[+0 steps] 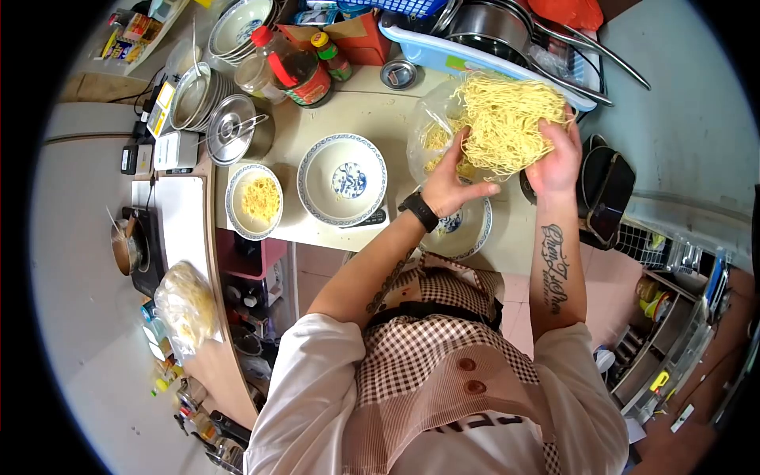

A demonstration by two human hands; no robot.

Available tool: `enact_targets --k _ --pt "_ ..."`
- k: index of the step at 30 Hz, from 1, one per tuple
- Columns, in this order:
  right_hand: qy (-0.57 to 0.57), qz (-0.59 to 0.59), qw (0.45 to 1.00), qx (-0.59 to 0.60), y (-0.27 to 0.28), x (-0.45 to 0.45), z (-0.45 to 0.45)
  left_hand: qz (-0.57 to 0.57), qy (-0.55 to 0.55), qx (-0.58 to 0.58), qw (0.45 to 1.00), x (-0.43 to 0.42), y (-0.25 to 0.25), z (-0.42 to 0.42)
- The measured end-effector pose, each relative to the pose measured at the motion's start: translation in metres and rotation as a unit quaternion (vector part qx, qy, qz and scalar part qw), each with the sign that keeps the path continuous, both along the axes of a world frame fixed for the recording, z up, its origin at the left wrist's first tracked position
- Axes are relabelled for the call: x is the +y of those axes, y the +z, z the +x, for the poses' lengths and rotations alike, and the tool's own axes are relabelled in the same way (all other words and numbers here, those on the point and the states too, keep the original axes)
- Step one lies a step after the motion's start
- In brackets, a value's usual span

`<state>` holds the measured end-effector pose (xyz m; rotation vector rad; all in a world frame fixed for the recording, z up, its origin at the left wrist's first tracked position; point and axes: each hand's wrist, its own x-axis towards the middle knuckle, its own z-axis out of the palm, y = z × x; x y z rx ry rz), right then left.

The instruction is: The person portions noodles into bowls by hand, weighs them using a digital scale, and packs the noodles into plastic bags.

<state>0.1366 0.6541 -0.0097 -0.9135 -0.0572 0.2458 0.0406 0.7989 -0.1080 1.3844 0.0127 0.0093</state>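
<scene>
A large bundle of thin yellow noodles [507, 127] is held up between my two hands over the right part of the counter. My right hand [556, 154] grips its right side, with the thumb across the front and the other fingers mostly hidden. At the lower left edge, my left hand [455, 180] supports the bundle, its thumb stretched out below and some fingertips hidden. Behind my left hand lies a clear plastic bag [418, 138] with more noodles inside. Partly under my left forearm stands a blue-patterned bowl [476, 229].
A blue-rimmed white bowl [321, 178] stands mid-counter, beside a smaller bowl [259, 207] holding yellow bits. Behind are a lidded metal pot [231, 131], a red-capped bottle [297, 75] and a small metal tin [398, 74]. A blue bin [475, 67] of pans borders the back right.
</scene>
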Motion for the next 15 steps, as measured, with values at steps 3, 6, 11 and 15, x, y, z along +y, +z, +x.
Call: enact_targets --k 3,6,11,15 --pt "0.004 -0.003 1.000 -0.025 0.032 0.001 -0.006 0.016 -0.041 0.005 0.999 0.002 0.004 0.005" --pt "-0.003 0.002 0.999 -0.039 0.060 -0.002 -0.017 -0.038 -0.033 0.035 0.998 -0.001 0.014 -0.005" --pt "0.006 0.000 0.997 -0.082 0.070 -0.020 -0.057 -0.363 -0.119 0.116 0.917 -0.002 0.073 -0.052" --pt "0.035 -0.002 0.995 -0.095 0.044 -0.034 -0.097 -0.325 -0.213 0.184 0.903 0.016 0.055 -0.088"
